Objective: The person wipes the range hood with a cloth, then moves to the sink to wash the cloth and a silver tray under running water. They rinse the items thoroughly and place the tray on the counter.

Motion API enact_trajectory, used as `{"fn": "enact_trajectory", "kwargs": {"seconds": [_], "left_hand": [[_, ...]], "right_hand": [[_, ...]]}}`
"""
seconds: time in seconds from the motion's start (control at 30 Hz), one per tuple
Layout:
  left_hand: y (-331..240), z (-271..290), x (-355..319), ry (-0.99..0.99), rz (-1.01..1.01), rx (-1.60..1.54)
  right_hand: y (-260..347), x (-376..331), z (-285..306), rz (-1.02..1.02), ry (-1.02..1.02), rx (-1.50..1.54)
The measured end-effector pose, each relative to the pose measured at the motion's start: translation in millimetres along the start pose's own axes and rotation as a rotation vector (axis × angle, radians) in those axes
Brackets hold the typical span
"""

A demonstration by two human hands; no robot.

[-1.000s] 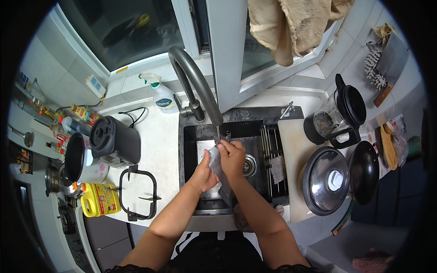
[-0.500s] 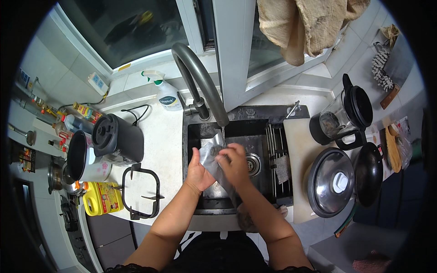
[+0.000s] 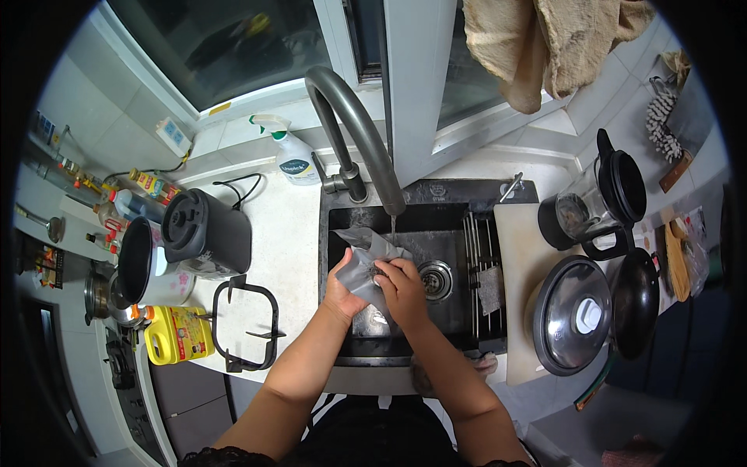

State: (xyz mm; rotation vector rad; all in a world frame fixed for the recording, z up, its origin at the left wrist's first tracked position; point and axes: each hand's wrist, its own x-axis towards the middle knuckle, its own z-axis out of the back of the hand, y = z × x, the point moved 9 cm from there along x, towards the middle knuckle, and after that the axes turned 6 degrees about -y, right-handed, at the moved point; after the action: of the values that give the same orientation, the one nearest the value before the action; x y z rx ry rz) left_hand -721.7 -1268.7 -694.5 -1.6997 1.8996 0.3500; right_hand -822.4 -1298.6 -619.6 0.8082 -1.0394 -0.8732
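Over the sink (image 3: 436, 241), my left hand (image 3: 341, 299) supports a thin, bent grey metal sheet (image 3: 352, 269) from its left side, thumb up along its edge. My right hand (image 3: 404, 293) presses a small dark scrubber, apparently steel wool (image 3: 376, 272), against the sheet's face with closed fingers. The fingers hide most of the scrubber. Just beyond the hands, the curved grey faucet (image 3: 359, 136) lets a thin stream of water fall close to the sheet's far end. The sheet's exact kind cannot be made out.
A dish rack (image 3: 473, 268) spans the sink's right side, beside a cutting board (image 3: 513, 311), a lidded pan (image 3: 572, 311) and a blender jug (image 3: 580, 214). Leftward are a black pan support (image 3: 274, 311), yellow jug (image 3: 179, 335), dark appliance (image 3: 206, 233) and spray bottle (image 3: 296, 159).
The metal sheet has turned, showing a broader, folded shape at its far end. My right hand has moved slightly down, scrubber still on the sheet. The whole view has shifted a little.
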Motion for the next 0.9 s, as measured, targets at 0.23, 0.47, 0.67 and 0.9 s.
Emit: {"fn": "enact_trajectory", "kwargs": {"seconds": [0.23, 0.47, 0.67, 0.9], "left_hand": [[10, 9, 6, 0.052, 0.072, 0.153], [17, 1, 22, -0.044, 0.106, 0.238], [32, -5, 17, -0.029, 0.214, 0.194], [20, 9, 20, 0.045, 0.15, 0.173]], "right_hand": [[-61, -6, 3, -0.456, -0.047, 0.453], [-26, -10, -6, -0.193, 0.146, 0.131], [-19, -12, -4, 0.019, 0.071, -0.039], [-5, -6, 3, 0.054, 0.01, 0.02]]}}
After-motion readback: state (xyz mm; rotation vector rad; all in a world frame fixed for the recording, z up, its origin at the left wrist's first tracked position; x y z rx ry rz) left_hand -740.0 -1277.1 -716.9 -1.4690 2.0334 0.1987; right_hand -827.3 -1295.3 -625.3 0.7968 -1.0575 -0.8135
